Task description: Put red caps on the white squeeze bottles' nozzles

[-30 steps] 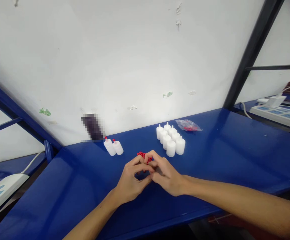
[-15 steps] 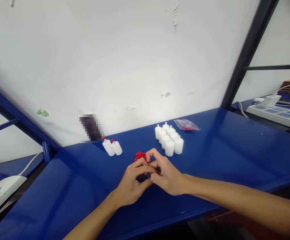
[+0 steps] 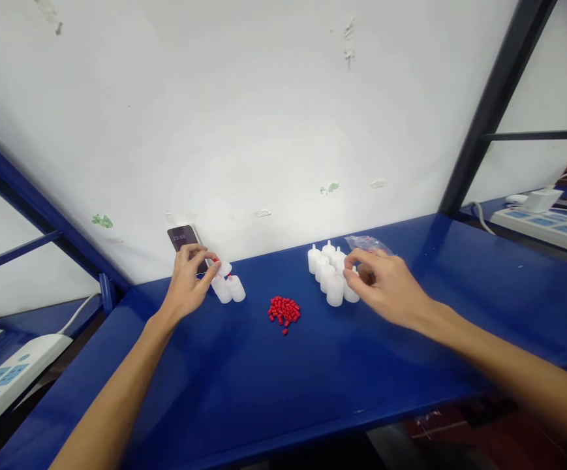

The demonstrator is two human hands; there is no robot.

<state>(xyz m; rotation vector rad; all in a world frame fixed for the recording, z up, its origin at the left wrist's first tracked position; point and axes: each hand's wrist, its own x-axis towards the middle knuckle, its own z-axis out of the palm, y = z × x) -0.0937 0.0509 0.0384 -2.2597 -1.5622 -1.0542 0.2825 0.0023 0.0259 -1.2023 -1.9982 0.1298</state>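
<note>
My left hand (image 3: 188,277) is at the left group of small white squeeze bottles, thumb and fingers closed on a tilted squeeze bottle (image 3: 225,268) with a red cap. Just below it stand other white bottles (image 3: 237,289) with red caps, partly covered by the held one. My right hand (image 3: 385,284) is at the front right of a cluster of uncapped white squeeze bottles (image 3: 335,289). Its thumb and index finger are curved and apart around the top of a bottle (image 3: 352,295), which they partly hide; a firm grip does not show.
A loose pile of small red caps (image 3: 284,311) lies mid-table, one cap slightly in front. A phone (image 3: 178,236) leans on the wall behind my left hand. A clear plastic bag (image 3: 361,243) lies behind the right cluster. Power strips (image 3: 14,382) flank the blue table (image 3: 263,391).
My hands were together over the red caps and have parted. The left moved to the left bottle group with a capped bottle; the right moved to the uncapped cluster.
</note>
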